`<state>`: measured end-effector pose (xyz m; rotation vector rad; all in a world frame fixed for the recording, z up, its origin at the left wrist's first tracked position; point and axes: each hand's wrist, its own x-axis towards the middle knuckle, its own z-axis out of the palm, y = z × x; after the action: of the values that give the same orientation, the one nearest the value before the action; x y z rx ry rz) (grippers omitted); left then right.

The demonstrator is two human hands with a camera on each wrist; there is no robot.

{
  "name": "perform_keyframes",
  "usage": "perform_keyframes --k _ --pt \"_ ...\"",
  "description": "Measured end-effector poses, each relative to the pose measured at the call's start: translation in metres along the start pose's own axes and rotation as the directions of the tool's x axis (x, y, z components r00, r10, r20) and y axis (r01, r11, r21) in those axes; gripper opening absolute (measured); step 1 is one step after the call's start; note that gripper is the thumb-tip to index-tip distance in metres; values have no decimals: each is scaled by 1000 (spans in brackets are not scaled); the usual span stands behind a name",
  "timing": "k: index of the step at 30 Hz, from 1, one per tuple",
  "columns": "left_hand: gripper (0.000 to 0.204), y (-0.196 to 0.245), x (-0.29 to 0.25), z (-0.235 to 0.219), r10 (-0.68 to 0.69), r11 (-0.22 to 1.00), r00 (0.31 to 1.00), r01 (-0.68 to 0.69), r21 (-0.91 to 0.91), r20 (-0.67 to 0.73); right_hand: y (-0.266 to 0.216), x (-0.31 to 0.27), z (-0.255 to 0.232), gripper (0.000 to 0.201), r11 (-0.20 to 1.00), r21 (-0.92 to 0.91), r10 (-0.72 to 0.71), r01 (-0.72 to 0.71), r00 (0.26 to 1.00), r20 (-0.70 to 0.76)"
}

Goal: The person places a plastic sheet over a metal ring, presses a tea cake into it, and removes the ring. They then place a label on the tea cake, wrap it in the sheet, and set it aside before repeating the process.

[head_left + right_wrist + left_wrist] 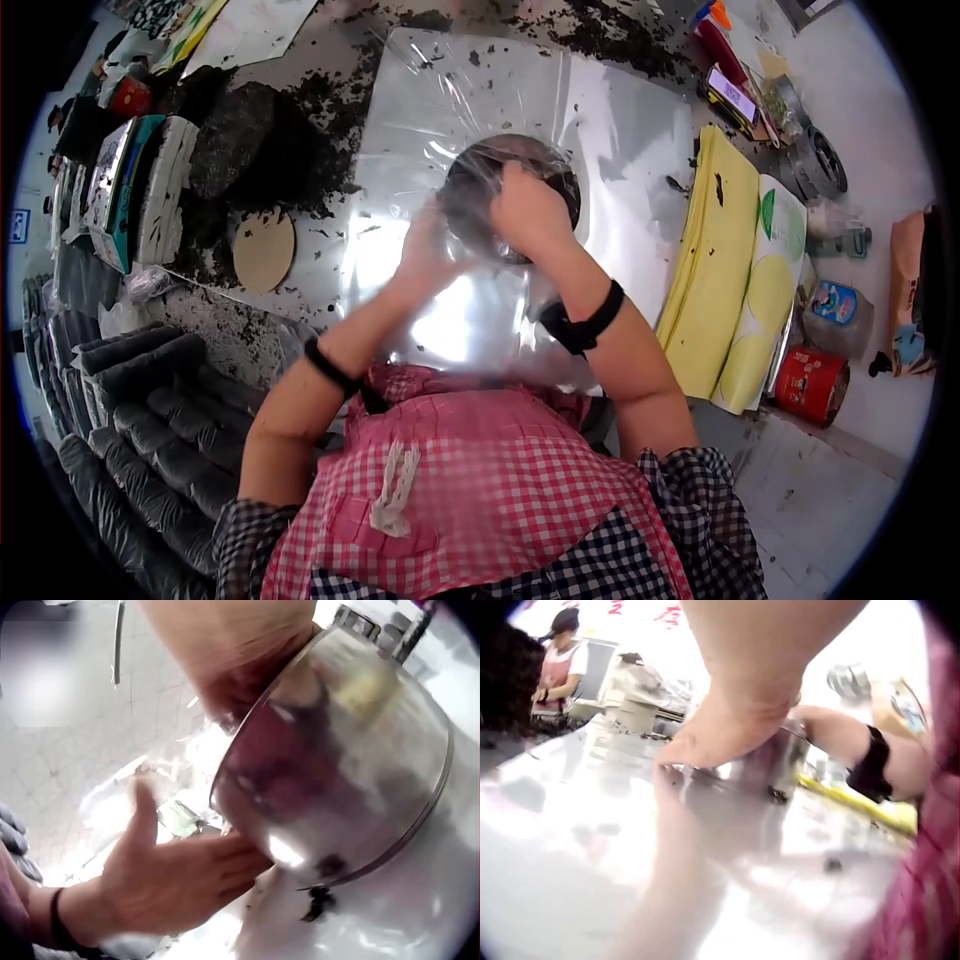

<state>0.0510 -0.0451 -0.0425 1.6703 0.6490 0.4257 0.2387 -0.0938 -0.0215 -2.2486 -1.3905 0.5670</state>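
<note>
A round shiny metal container [337,772] stands on a reflective metal sheet [630,150]. Dark material [468,195] fills the part of it that shows in the head view, with clear plastic film [440,150] stretched around its far left side. My right hand [535,215] reaches over the rim with curled fingers, low inside the opening; I cannot tell whether they hold anything. On the container's left side, my blurred left hand [428,245] touches the wall. The right wrist view shows that left hand [176,881] with straight fingers against the metal and its thumb raised.
Left of the sheet lie a dark block [232,140], loose dark crumbs and a tan disc [264,250]. Yellow folded sheets [710,260], a red can [810,385] and a bottle [838,305] stand or lie at right. Another person [561,664] works further back.
</note>
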Motion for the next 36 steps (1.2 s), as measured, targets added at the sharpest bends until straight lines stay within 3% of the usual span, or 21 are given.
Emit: perform_keyframes --k 1,2,4,6,7,9,10,11,12,13,14,16,18,19,22,23,26,27,29,30,36 --pt "76 12 29 -1 -208 782 978 166 -601 -1 -2 4 4 26 997 -69 33 -29 998 55" --pt "79 4 50 13 -228 741 955 46 -670 -187 3 3 5 28 997 -45 -59 59 998 8" --pt "76 -5 84 21 6 877 931 -179 -446 -364 19 -6 6 33 973 -14 -233 232 967 -101" --pt "68 2 94 20 -72 906 954 -59 -418 -290 23 -60 -73 49 880 145 -444 453 892 -91" --pt "64 4 99 17 -114 916 958 -1 -401 -263 50 -74 -99 60 955 287 -83 76 996 15" --pt "58 1 108 11 222 968 925 -248 -47 -308 109 -51 -115 82 864 491 120 -115 993 21" --pt "54 -2 106 9 371 928 892 -345 142 -257 136 -24 -100 93 804 590 14 76 989 -146" --pt "57 -2 107 6 379 921 902 -346 178 -206 122 4 -103 119 745 661 38 -88 995 89" --pt "59 -2 109 4 386 912 909 -351 213 -155 126 35 -80 133 362 931 -202 -49 971 130" --pt "61 5 111 -4 455 847 885 -398 353 -96 104 55 -72 137 277 961 -334 -3 937 99" --pt "63 11 113 -9 511 761 859 -438 478 -26 69 55 -80 110 330 917 -452 222 891 -53" --pt "60 13 119 -12 569 608 821 -391 691 -36 59 52 -102 61 593 422 -753 686 658 -13" --pt "60 15 121 -10 603 577 797 -413 705 -26 58 41 -82 26 666 381 -725 642 678 125" --pt "60 18 122 -9 613 621 790 -478 621 -5 55 39 -66 20 721 83 -693 688 717 74" --pt "69 27 126 -5 572 675 794 -597 433 204 39 37 -48 22 820 -13 -556 572 793 -247" --pt "74 40 120 -2 536 658 812 -573 489 230 35 36 -45 36 913 265 -266 311 945 -192" --pt "88 52 111 9 429 599 865 -488 635 260 32 37 -24 50 336 869 108 363 902 -419" --pt "87 45 111 11 420 572 869 -478 667 262 29 18 -29 50 349 861 172 370 878 -447" --pt "87 43 115 10 442 541 857 -490 684 264 43 -14 -45 47 840 310 -314 445 866 -389" --pt "87 44 117 8 467 537 842 -512 671 269 45 -20 -52 46 870 -61 -491 490 844 -217" --pt "80 48 122 10 404 449 782 -622 642 476 57 -22 -68 46 872 73 -483 483 875 -28"
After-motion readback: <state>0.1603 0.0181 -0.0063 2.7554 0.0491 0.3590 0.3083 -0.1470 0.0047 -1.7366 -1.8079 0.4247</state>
